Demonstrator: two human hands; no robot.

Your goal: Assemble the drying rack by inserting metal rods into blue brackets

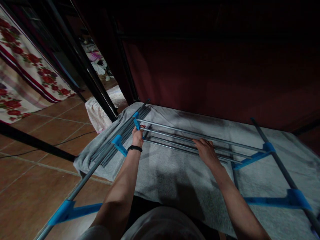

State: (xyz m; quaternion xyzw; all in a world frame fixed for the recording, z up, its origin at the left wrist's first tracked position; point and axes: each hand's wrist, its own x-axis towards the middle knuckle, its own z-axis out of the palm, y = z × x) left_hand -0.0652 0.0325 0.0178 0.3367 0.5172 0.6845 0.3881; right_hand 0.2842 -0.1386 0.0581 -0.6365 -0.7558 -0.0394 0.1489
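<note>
The left hand (137,137) is closed on the blue bracket (136,122) at the rods' left end; the right hand (206,151) lies half curled on the thin metal rods (170,126), its grip unclear, over grey cloth (172,170). The step looks like seating rods in brackets, and the next move seems to call for steady alignment. Loose tubes (125,133) at far left crowd the left hand

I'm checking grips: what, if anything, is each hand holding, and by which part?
The left hand holds a blue bracket by its arm. The right hand is at a metal rod, about midway along; whether it grips is unclear.
</note>
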